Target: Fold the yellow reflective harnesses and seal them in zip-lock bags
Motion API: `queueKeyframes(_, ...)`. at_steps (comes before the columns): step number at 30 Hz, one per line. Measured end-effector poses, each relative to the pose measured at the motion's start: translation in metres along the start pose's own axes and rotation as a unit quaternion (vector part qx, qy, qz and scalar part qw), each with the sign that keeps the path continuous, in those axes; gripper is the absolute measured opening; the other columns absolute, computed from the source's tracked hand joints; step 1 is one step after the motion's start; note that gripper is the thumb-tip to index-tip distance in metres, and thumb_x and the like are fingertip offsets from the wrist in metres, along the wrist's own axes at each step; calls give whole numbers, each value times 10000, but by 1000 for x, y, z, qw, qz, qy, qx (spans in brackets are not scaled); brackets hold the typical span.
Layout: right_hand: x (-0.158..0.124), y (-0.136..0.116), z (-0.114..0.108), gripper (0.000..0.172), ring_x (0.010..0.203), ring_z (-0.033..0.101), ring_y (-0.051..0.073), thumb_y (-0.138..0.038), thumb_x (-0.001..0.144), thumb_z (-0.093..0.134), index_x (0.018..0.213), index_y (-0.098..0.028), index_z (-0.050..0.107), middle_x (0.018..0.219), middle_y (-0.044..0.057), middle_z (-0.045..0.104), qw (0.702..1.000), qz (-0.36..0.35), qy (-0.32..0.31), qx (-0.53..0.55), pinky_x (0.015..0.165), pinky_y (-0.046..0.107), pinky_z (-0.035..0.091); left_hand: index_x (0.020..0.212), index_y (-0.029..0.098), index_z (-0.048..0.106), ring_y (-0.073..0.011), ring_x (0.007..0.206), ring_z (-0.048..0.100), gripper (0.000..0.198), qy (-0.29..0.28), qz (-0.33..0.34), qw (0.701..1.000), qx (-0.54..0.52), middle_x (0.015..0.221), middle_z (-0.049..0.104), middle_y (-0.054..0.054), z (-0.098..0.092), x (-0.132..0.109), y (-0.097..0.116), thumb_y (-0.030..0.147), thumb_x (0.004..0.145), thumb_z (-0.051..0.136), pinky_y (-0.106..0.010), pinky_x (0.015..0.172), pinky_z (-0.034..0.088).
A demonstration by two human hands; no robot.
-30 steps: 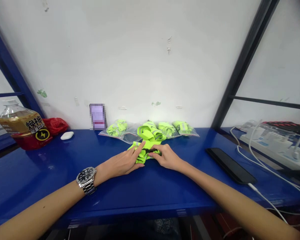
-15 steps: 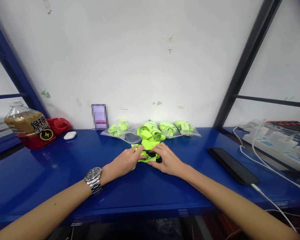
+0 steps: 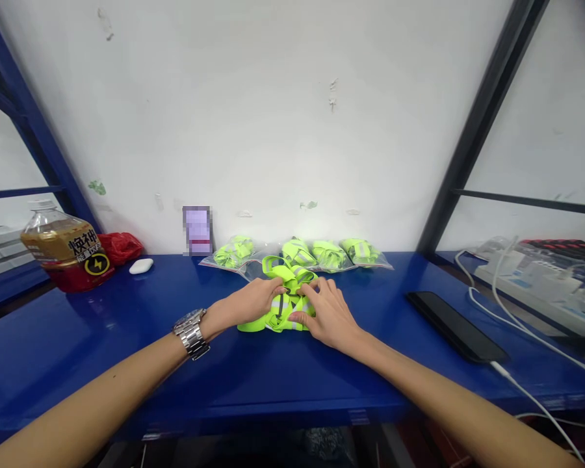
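A fluorescent yellow-green reflective vest (image 3: pixel 283 313) lay unbagged and bunched at centre of the blue metal bench (image 3: pixel 78 325). The left hand (image 3: pixel 251 302) was closed on its far fold; the right hand (image 3: pixel 326 313) was open, pressing down. Four similar bundles in clear plastic bags (image 3: pixel 234 252) lay sealed-looking along the far edge.

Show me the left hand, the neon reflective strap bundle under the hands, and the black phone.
Left hand (image 3: pixel 248 302): head view, back of the hand.
Neon reflective strap bundle (image 3: pixel 258 324): head view, lower-left fold.
Black phone (image 3: pixel 455 326): head view, middle of its face.
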State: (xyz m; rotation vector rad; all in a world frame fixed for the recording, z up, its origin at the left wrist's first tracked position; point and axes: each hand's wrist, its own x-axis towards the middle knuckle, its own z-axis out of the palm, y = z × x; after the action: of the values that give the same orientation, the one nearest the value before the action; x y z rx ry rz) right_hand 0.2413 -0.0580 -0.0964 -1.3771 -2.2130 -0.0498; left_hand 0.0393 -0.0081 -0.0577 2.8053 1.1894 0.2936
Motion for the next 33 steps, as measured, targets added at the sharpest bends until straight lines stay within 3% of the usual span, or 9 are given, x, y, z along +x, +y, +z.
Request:
queueKeyframes(4, 2, 2, 2, 319, 933, 501, 241, -456, 896, 547, 1073, -197, 599, 1041, 114, 539, 998, -55, -3, 11, 759, 342, 392, 943, 158, 571, -241, 762, 573, 397, 23, 2, 997, 77, 781, 561, -93, 4, 1, -3, 345, 998, 225, -322, 655, 446)
queueKeyframes(9, 9, 3, -1, 293, 940, 545, 239, -432, 895, 562, 1038, -188, 638, 922, 78, 585, 998, -46, -49, 6, 752, 344, 368, 1028, 188, 586, -186, 598, 565, 429, 20, -84, 989, 122, 877, 542, -105, 11, 0, -1, 449, 979, 249, -333, 582, 455)
queueKeyframes(12, 13, 1, -6, 275, 932, 562, 229, -419, 905, 545, 1010, -190, 655, 939, 79, 607, 996, -37, -78, 12, 732, 333, 347, 1101, 203, 551, -192, 617, 577, 350, 43, -91, 983, 153, 836, 545, -84, 17, -2, 3, 407, 980, 292, -339, 605, 462)
queueKeyframes(16, 18, -1, -10, 221, 890, 575, 222, -385, 887, 568, 937, -196, 671, 917, 72, 616, 995, -26, -97, 10, 694, 314, 323, 1116, 223, 539, -225, 765, 569, 241, 88, -32, 977, 190, 861, 558, -89, 21, -5, 5, 224, 958, 357, -368, 705, 466)
queueKeyframes(20, 22, -2, -11, 173, 874, 580, 222, -367, 846, 619, 896, -210, 672, 910, 60, 622, 995, -11, -101, 7, 685, 304, 314, 988, 189, 580, -254, 967, 527, 258, 130, 59, 970, 195, 1093, 556, -135, 16, -13, 3, 119, 933, 337, -409, 823, 450)
queueKeyframes(24, 25, -2, -10, 157, 818, 579, 205, -371, 832, 626, 865, -222, 666, 886, 44, 628, 994, -3, -105, 0, 650, 289, 293, 1131, 147, 537, -247, 1011, 557, 333, 87, 137, 980, 118, 1093, 589, -131, 9, -28, 5, 356, 993, 317, -399, 892, 456)
queueKeyframes(27, 26, 1, -8, 151, 785, 572, 190, -360, 832, 624, 866, -217, 661, 888, 40, 631, 995, -3, -100, 7, 644, 285, 292, 1301, 125, 425, -320, 1214, 481, 614, 75, 157, 979, 105, 1297, 512, -185, 6, -37, 6, 597, 908, 406, -446, 1002, 403)
queueKeyframes(29, 27, 5, -7, 163, 763, 567, 177, -362, 843, 610, 868, -207, 657, 884, 38, 630, 994, -12, -101, 26, 657, 283, 311, 1286, 135, 440, -332, 1250, 458, 644, 59, 162, 980, 95, 1317, 505, -190, 5, -37, 4, 634, 878, 431, -455, 1020, 390)
queueKeyframes(33, 26, 10, -10, 265, 763, 564, 172, -413, 903, 519, 862, -185, 648, 849, 41, 619, 991, -41, -114, 60, 685, 284, 353, 1230, 158, 479, -295, 1168, 527, 505, 39, 148, 987, 49, 1234, 568, -159, 7, -27, -2, 547, 910, 456, -427, 969, 433)
